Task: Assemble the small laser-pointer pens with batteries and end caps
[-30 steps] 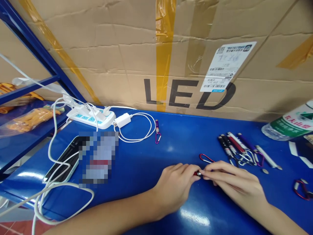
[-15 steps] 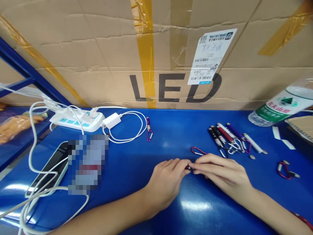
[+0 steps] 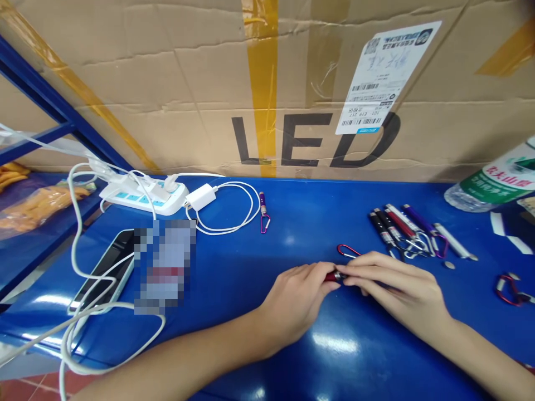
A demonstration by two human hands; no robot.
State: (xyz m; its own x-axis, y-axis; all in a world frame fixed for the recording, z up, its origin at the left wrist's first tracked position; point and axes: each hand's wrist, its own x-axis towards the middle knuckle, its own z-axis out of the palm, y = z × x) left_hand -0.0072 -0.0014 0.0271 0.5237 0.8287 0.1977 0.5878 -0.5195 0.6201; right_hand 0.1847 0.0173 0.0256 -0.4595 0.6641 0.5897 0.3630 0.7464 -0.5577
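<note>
My left hand (image 3: 298,298) is closed round a small red pen light (image 3: 331,276), most of it hidden by the fingers. The thumb and fingertips of my right hand (image 3: 397,284) pinch its silver end, so both hands meet over the blue table. Just beyond my right hand lies a red carabiner clip (image 3: 348,250), partly hidden by the fingers. Further right several pen lights (image 3: 397,223) in black, red, white and purple lie side by side with their clips. A round button cell (image 3: 449,265) rests near a silver tube (image 3: 453,240).
A purple pen light (image 3: 262,204) lies by a white charging cable. To the left are a power strip (image 3: 175,207), a phone (image 3: 106,270) and tangled cables. A water bottle (image 3: 493,181) lies at right, near another red clip (image 3: 506,289). A large cardboard box (image 3: 188,67) stands behind.
The view has shifted, so everything sits further left-to-right across the picture. More of the red pen light now shows between my hands, which stay together on it.
</note>
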